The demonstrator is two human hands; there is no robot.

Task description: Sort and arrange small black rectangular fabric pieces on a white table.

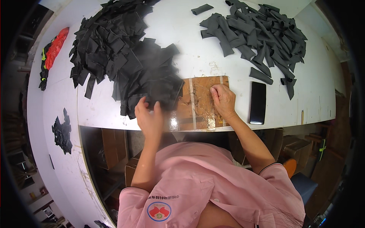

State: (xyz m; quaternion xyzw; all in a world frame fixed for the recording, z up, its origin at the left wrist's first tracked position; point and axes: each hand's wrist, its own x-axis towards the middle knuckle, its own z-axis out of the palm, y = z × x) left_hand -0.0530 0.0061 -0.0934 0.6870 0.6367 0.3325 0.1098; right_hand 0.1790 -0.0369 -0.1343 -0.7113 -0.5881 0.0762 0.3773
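White table (175,26) with a curved edge carries a brown taped cardboard patch (201,102) near the person, and cardboard boxes (110,148) stand below it. On the far left lies a big heap of flat black fabric pieces (121,49); on the far right, a pile of grey folded strips (258,34). A black phone (257,102) lies beside the right hand (223,99), which rests flat and unclenched on the patch. The left hand (149,118) pinches the blurred near edge of the black heap.
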